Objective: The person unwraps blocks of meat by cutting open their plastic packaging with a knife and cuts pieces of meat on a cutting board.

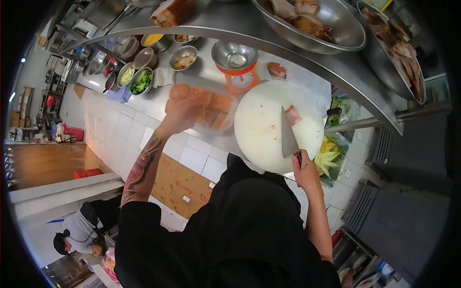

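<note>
Since the knife [289,140] looks stiff and likely slick, the right hand [306,173] closes round its handle, the safe hold, at the board [257,127]'s five o'clock, while the left hand [180,115], its opening too blurred to tell, meets soft-looking orange blocks [222,103] towards nine o'clock

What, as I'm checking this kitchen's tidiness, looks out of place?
A loose meat piece lies beside the orange scale, outside any bowl, and flattened cardboard covers some floor tiles. Both look untidy; no clear spill shows.
</note>
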A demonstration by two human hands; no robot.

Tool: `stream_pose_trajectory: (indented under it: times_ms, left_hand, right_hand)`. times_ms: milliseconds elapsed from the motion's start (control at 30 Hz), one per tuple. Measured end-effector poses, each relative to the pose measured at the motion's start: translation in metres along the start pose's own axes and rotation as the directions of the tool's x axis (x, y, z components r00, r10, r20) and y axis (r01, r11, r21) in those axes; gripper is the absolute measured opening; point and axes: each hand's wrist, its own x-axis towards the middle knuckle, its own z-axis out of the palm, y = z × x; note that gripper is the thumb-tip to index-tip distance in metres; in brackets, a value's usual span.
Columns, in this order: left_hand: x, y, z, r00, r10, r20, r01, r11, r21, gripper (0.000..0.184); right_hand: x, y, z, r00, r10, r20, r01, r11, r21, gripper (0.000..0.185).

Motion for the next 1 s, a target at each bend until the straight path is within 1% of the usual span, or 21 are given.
stream_pose_trajectory:
  times_ms: [33, 100, 167, 233, 300, 333, 367, 400, 433, 500, 533, 567, 600, 667, 700, 767, 800, 867, 900, 933, 1000]
  left_hand:
    - [-0.001, -0.009, 0.006, 1.000, -0.001, -0.005, 0.001, 1.000, -0.003, 0.067]
    - [-0.004, -0.022, 0.010, 0.992, 0.120, -0.044, -0.113, 0.984, 0.134, 0.070]
    - [-0.009, -0.023, 0.013, 0.987, 0.137, -0.085, -0.122, 0.980, 0.155, 0.071]
    - [-0.010, -0.005, 0.012, 0.979, 0.165, -0.121, -0.142, 0.974, 0.175, 0.072]
    - [-0.010, 0.029, 0.019, 0.951, 0.157, -0.266, -0.120, 0.981, 0.150, 0.072]
    - [-0.003, 0.042, 0.034, 0.927, 0.187, -0.326, -0.154, 0.980, 0.127, 0.071]
    - [0.005, 0.057, 0.049, 0.940, 0.146, -0.308, -0.169, 0.984, -0.050, 0.066]
    - [0.015, 0.071, 0.074, 0.945, 0.167, -0.283, -0.210, 0.969, -0.128, 0.064]
    - [0.028, 0.088, 0.098, 0.947, 0.190, -0.259, -0.247, 0.947, -0.207, 0.062]
    - [0.062, 0.152, 0.121, 0.979, 0.126, -0.158, -0.166, 0.948, -0.273, 0.059]
    - [0.083, 0.171, 0.143, 0.966, 0.146, -0.215, -0.204, 0.939, -0.278, 0.059]
    - [0.104, 0.187, 0.161, 0.948, 0.165, -0.274, -0.242, 0.929, -0.279, 0.059]
    - [0.123, 0.207, 0.165, 0.943, 0.174, -0.282, -0.253, 0.927, -0.277, 0.059]
    - [0.149, 0.236, 0.166, 0.983, 0.117, -0.144, -0.128, 0.989, -0.073, 0.057]
    - [0.153, 0.237, 0.169, 0.981, 0.122, -0.150, -0.134, 0.989, -0.070, 0.057]
    - [0.170, 0.238, 0.182, 0.983, 0.186, -0.008, -0.186, 0.982, 0.035, 0.055]
    - [0.172, 0.229, 0.188, 0.979, 0.201, -0.015, -0.201, 0.979, 0.042, 0.055]
    - [0.166, 0.196, 0.189, 0.959, 0.191, -0.209, -0.247, 0.926, -0.287, 0.042]
    - [0.161, 0.190, 0.187, 0.987, 0.002, -0.161, -0.109, 0.746, -0.657, 0.037]
    - [0.154, 0.188, 0.185, 0.988, -0.148, -0.032, 0.033, 0.418, -0.908, 0.033]
    - [0.124, 0.219, 0.146, 0.976, -0.176, -0.130, -0.076, 0.285, -0.956, 0.029]
  right_hand:
    - [0.000, -0.002, -0.001, 1.000, -0.002, -0.001, 0.002, 1.000, -0.006, 0.039]
    - [-0.001, -0.005, -0.004, 1.000, 0.000, -0.004, 0.000, 1.000, -0.020, 0.039]
    - [-0.003, -0.004, -0.004, 1.000, -0.018, -0.017, 0.018, 1.000, 0.007, 0.040]
    - [-0.006, 0.007, -0.001, 0.999, -0.029, -0.039, 0.030, 0.999, 0.039, 0.040]
    - [-0.009, 0.032, 0.008, 0.987, -0.138, -0.087, 0.153, 0.969, 0.192, 0.040]
    - [-0.015, 0.034, 0.005, 0.987, -0.129, -0.099, 0.147, 0.971, 0.191, 0.040]
    - [-0.022, 0.034, 0.002, 0.998, -0.040, -0.045, 0.055, 0.919, 0.391, 0.038]
    - [-0.031, 0.036, -0.001, 0.999, 0.039, 0.018, -0.042, 0.820, 0.570, 0.036]
    - [-0.034, 0.046, 0.005, 0.998, 0.070, -0.002, -0.050, 0.733, 0.679, 0.030]
    - [-0.042, 0.057, 0.001, 0.993, 0.114, -0.002, -0.076, 0.677, 0.732, 0.026]
    - [-0.044, 0.065, 0.001, 0.993, 0.117, -0.015, -0.069, 0.677, 0.732, 0.026]
    - [-0.045, 0.074, 0.003, 0.992, 0.122, 0.031, -0.100, 0.609, 0.787, 0.025]
    - [-0.045, 0.083, 0.004, 0.990, 0.118, 0.079, -0.130, 0.537, 0.833, 0.025]
    - [-0.044, 0.093, 0.007, 0.990, 0.091, 0.104, -0.138, 0.563, 0.815, 0.026]
    - [-0.045, 0.093, 0.009, 0.991, 0.076, 0.110, -0.133, 0.564, 0.815, 0.026]
    - [-0.044, 0.096, 0.013, 0.993, 0.075, 0.093, -0.119, 0.557, 0.822, 0.027]
    - [-0.044, 0.098, 0.015, 0.993, 0.080, 0.090, -0.119, 0.556, 0.823, 0.026]
    - [-0.042, 0.104, 0.020, 0.995, 0.062, 0.078, -0.099, 0.556, 0.825, 0.026]
    - [-0.045, 0.099, 0.019, 0.994, 0.078, 0.075, -0.106, 0.547, 0.830, 0.027]
    - [-0.045, 0.099, 0.020, 0.993, 0.083, 0.085, -0.117, 0.549, 0.828, 0.027]
    - [-0.044, 0.104, 0.022, 0.991, 0.094, 0.098, -0.135, 0.561, 0.817, 0.027]
